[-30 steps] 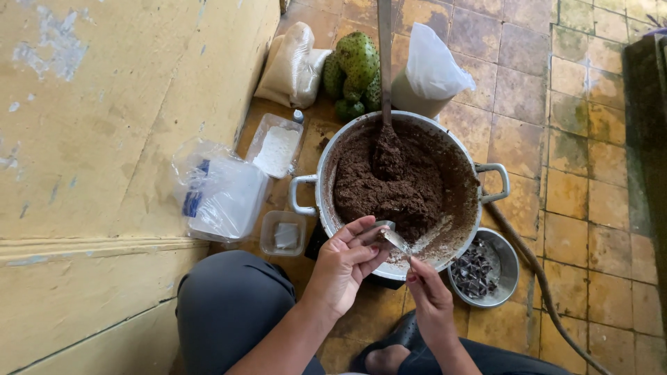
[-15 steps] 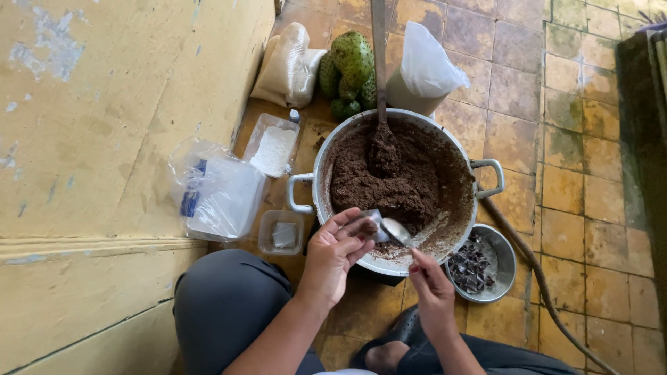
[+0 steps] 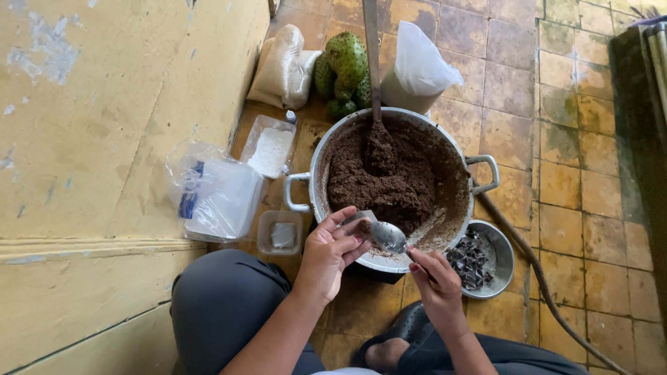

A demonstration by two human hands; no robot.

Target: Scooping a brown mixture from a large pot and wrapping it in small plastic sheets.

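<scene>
Fingers of the right hand point(image 3: 436, 279) pinch the handle of a metal spoon point(image 3: 386, 236), whose bowl points left, over the pot's near rim. Just beside the bowl, the left hand point(image 3: 332, 251) is cupped around a small wrapper point(image 3: 358, 219), fingertips touching the spoon. Both hands hover at the near edge of the pot point(image 3: 479, 167), which is full of brown paste point(image 3: 389, 177) with a long paddle point(image 3: 373, 76) standing in it. Compared with a second ago, the spoon has lifted out of the paste and swung toward the left palm. Both forearms rise from the bottom edge, wrists bent inward. A bowl of dark pieces point(image 3: 481, 258) sits right of the pot.
</scene>
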